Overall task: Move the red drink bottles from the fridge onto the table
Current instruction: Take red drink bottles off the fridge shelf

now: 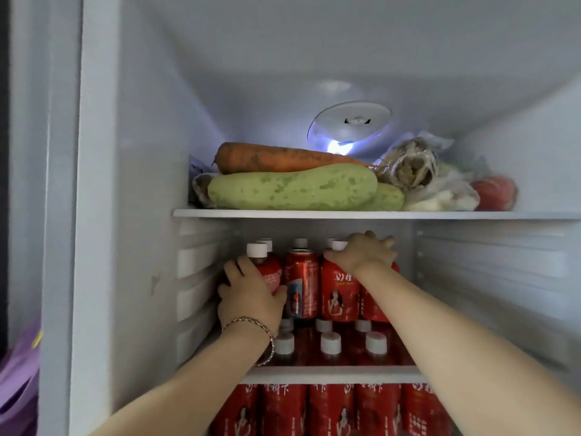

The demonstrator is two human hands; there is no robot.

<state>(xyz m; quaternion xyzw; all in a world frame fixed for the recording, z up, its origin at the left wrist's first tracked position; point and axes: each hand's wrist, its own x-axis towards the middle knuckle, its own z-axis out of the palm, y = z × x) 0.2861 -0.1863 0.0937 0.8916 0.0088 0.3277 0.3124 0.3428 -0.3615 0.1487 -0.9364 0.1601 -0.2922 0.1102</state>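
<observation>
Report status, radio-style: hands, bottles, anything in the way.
Left hand grips left bottle. Right hand grips right bottle. Both inside fridge; red can between them.

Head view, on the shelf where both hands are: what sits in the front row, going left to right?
Left hand gripping the left bottle → red can → right bottle → right hand, curled at that bottle's neck.
</observation>
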